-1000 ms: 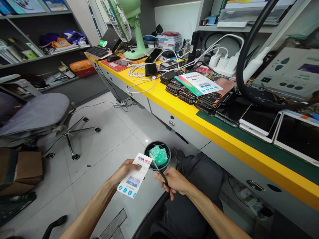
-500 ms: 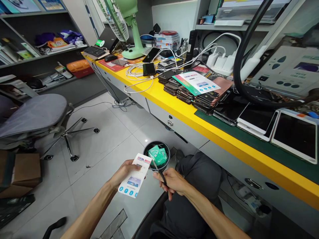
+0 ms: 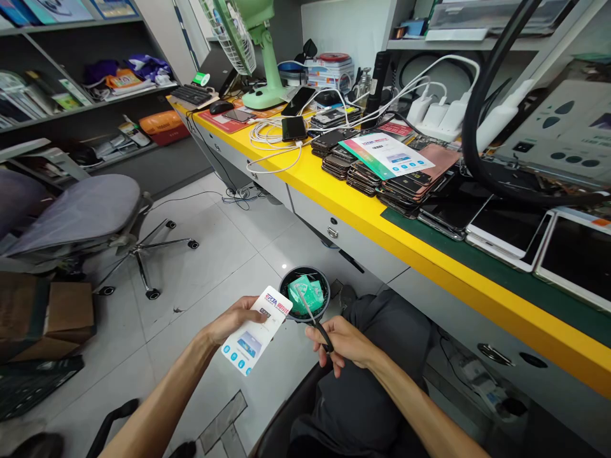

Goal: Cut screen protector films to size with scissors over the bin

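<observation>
Between the thumb and fingers of my left hand (image 3: 233, 320) is a flat white printed packet (image 3: 256, 331) with red and blue lettering and a row of blue round icons. My right hand (image 3: 341, 343) grips black-handled scissors (image 3: 319, 324), their blades pointing up and left, apart from the packet. Below and beyond both hands stands a dark round bin (image 3: 285, 275) with crumpled green wrappers (image 3: 305, 294) in it. Another similar white and green packet (image 3: 391, 156) lies on top of stacked phone parts on the bench.
A yellow-edged bench (image 3: 334, 210) runs along the right, carrying several stacks of phone parts (image 3: 365, 178), white cables (image 3: 270, 135), a green fan (image 3: 270, 70) and tablets (image 3: 508, 222). An office chair (image 3: 95, 213) and a cardboard box (image 3: 71, 308) are at left.
The scissors in my right hand have moved right, away from the packet's top corner. My left hand still holds the packet, now tilted a little more. The view has shifted slightly left.
</observation>
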Demonstrator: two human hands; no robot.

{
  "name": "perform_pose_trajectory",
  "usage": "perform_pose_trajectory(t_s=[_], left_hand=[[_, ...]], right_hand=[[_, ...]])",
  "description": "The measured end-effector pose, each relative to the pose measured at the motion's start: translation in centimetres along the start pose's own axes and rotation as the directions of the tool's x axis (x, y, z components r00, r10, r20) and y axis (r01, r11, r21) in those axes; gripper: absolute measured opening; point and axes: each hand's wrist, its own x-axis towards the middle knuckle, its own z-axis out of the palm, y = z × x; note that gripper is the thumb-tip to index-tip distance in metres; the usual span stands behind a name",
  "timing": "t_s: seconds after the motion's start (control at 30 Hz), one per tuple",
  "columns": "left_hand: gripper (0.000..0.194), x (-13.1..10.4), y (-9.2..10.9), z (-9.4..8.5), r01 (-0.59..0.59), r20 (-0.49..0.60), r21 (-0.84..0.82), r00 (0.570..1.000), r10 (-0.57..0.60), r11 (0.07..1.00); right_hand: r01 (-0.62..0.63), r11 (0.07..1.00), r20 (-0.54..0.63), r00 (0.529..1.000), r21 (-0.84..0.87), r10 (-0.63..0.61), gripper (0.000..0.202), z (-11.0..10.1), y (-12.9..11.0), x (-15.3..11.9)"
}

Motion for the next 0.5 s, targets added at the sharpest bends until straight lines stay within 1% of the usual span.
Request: perform_pose_trajectory(t_s=[0.27, 0.5], left_hand=[[0.033, -0.8, 1.1, 1.5, -0.037, 0.044, -0.043, 0.998, 0.039, 0.998], [0.036, -0.9, 1.0, 1.8, -0.055, 0.05, -0.091, 0.997, 0.059, 0.994]], right_hand=[[0.071, 0.997, 0.036, 0.997, -0.021, -0.07, 0.054, 0.9, 0.3, -0.7], [0.087, 0.995, 0.107, 0.99, 0.038, -0.091, 0.059, 0.8, 0.1, -0.7]])
